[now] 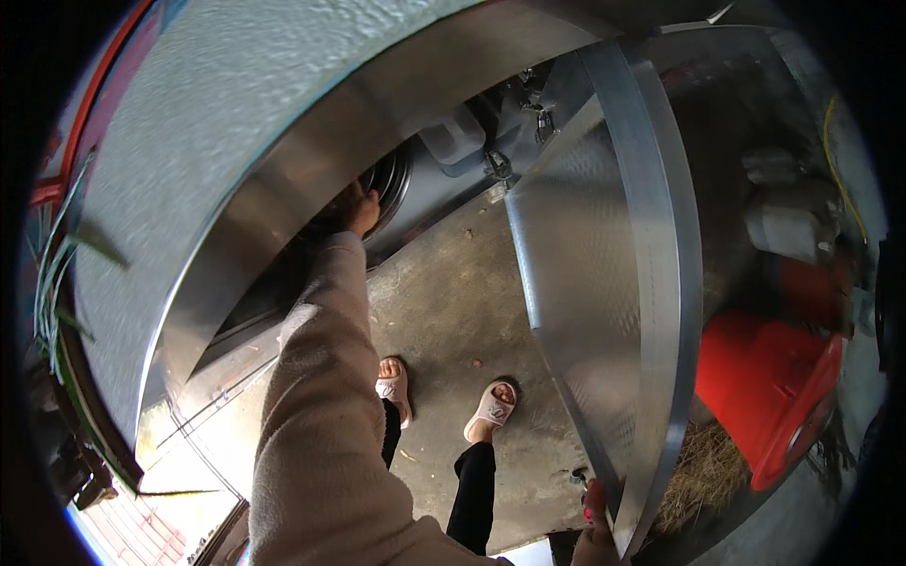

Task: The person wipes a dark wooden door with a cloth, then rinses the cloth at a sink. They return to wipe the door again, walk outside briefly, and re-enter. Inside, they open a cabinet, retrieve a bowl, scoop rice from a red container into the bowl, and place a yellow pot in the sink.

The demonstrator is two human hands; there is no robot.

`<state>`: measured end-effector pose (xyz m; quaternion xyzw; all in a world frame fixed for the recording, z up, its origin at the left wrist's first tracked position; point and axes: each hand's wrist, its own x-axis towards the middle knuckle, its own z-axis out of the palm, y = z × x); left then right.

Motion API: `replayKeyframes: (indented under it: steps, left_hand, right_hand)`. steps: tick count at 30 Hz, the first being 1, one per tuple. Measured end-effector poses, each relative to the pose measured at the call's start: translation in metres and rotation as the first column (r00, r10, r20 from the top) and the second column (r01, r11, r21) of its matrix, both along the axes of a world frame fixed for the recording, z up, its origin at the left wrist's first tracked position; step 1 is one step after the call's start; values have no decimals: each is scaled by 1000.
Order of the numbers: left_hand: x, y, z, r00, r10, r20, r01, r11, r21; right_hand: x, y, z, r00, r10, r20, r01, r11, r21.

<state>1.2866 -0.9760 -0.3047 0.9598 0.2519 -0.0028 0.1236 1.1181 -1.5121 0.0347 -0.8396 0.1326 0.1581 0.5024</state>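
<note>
My left hand [362,210], at the end of a thick fleece sleeve [318,396], reaches inside a metal cabinet [396,85]. It is at the rim of a round, ringed metal vessel or stack of vessels [395,185]. The fingers are partly in shadow, so their grip is unclear. At the lower right, my right hand [599,527] grips the edge of the metal cabinet door [580,240], which stands swung out. A pale, translucent plastic container [456,138] sits deeper on the shelf, near small shiny metal pieces [498,164].
The concrete floor [432,304] lies below, with my feet in pale slippers [492,410]. Past the door are a red plastic bucket or bin [768,389], dry straw [708,470] and a whitish jug [782,230]. Green leaves [53,283] hang at the left.
</note>
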Motion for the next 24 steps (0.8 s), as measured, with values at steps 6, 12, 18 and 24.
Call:
replayKeyframes:
  steps: [6, 12, 18, 24]
  left_hand:
    - [10, 19, -7, 928, 177, -327, -236, 960, -149]
    - [-1, 20, 34, 992, 92, -83, -96, 994, -46]
    - [-30, -24, 123, 994, 111, -3, -110, 986, -127]
    - [-94, -112, 210, 967, 235, 97, -117, 749, -652]
  right_hand:
    - [-18, 3, 12, 993, -67, -98, 68, 998, 11]
    - [-20, 0, 9, 973, -174, -148, 204, 955, 216]
    - [11, 19, 42, 993, -15, 120, 15, 1000, -1]
    - [7, 16, 21, 966, 151, 208, -161, 986, 36]
